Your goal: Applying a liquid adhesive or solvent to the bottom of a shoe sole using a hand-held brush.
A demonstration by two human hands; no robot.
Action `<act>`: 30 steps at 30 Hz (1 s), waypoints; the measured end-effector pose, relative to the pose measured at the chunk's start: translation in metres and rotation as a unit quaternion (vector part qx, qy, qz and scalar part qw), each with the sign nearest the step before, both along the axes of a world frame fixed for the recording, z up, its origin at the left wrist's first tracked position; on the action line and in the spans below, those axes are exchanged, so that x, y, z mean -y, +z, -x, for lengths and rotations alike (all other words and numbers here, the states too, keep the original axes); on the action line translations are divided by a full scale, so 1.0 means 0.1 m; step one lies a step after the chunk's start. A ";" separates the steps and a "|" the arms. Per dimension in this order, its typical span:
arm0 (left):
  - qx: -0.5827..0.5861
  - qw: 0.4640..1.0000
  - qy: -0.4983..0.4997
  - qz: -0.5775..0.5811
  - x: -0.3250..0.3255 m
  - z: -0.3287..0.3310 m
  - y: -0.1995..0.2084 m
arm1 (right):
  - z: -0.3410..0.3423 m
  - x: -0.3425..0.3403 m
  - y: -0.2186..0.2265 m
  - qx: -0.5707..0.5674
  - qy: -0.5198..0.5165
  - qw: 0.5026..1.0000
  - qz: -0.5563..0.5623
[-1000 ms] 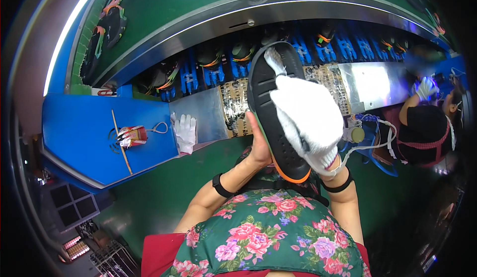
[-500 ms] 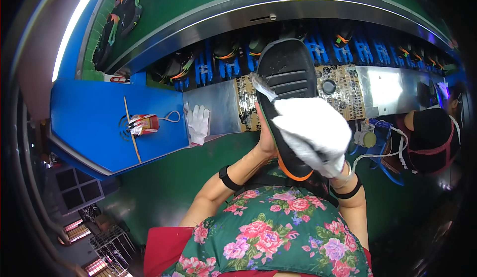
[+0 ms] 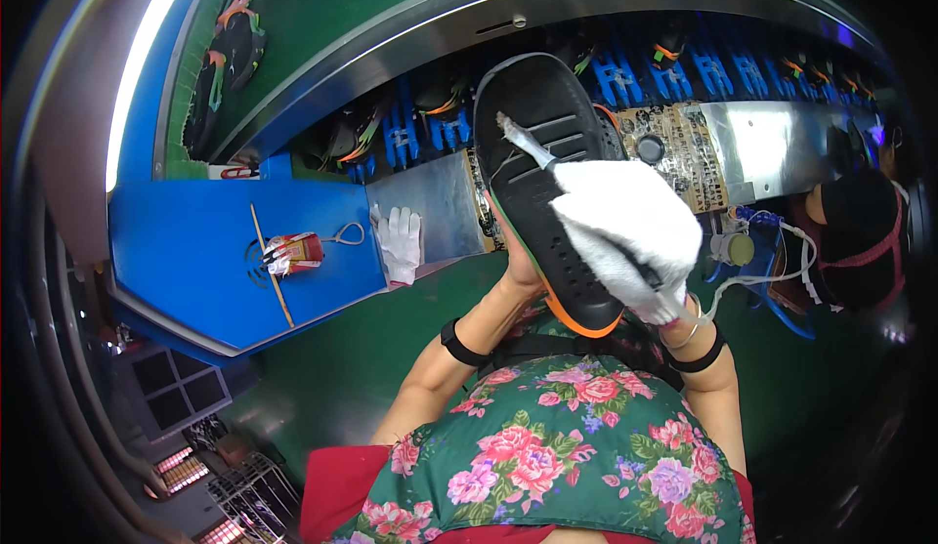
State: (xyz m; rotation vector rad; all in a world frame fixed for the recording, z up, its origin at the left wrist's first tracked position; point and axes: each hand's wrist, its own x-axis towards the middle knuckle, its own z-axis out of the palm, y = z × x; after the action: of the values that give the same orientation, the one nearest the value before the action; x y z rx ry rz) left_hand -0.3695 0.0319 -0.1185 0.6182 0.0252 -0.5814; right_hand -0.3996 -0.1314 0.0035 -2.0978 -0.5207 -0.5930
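A black shoe sole (image 3: pixel 528 192) with an orange and green edge is held up in front of me, tilted, its orange end toward me. My left hand (image 3: pixel 521 254), bare, grips its left side from below; most of the fingers are hidden behind the sole. My right hand (image 3: pixel 635 227) wears a white knit glove and is closed on a small brush (image 3: pixel 528 140). The brush's silver ferrule and frayed tip stick out past the glove, over the ridged part of the sole. Whether the tip touches the surface I cannot tell.
On the blue tabletop (image 3: pixel 186 280) to the left lie a red container (image 3: pixel 296 252) and a wooden stick (image 3: pixel 269 271). A spare white glove (image 3: pixel 399 241) rests beside them. Blue racks (image 3: pixel 669 77) line the conveyor ahead. At right are a jar (image 3: pixel 735 249) and another person (image 3: pixel 855 241).
The sole has shifted slightly left and tilted further, its far end moving left. My gloved right hand has moved a little right, and more of the brush shows over the sole.
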 end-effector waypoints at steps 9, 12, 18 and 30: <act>0.031 0.995 -0.075 -0.055 -0.18 -0.01 -0.12 | 0.02 0.02 -0.16 -0.004 0.056 0.996 -0.074; 0.027 0.996 -0.073 -0.053 -0.21 -0.03 -0.09 | 0.03 -0.06 -0.22 -0.014 0.042 0.997 -0.059; -0.039 0.967 -0.131 0.216 -0.26 -0.19 -0.03 | -0.03 -0.07 -0.19 -0.002 0.063 0.990 -0.125; -0.029 0.997 -0.064 0.041 -0.32 -0.32 0.04 | 0.08 -0.10 -0.28 -0.033 0.055 0.993 -0.096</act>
State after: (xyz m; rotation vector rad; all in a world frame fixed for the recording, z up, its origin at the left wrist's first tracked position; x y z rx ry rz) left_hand -0.3372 0.0637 -0.1144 0.5263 0.0166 -0.7219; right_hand -0.4074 -0.1214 -0.0240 -1.8871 -0.5186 -0.4891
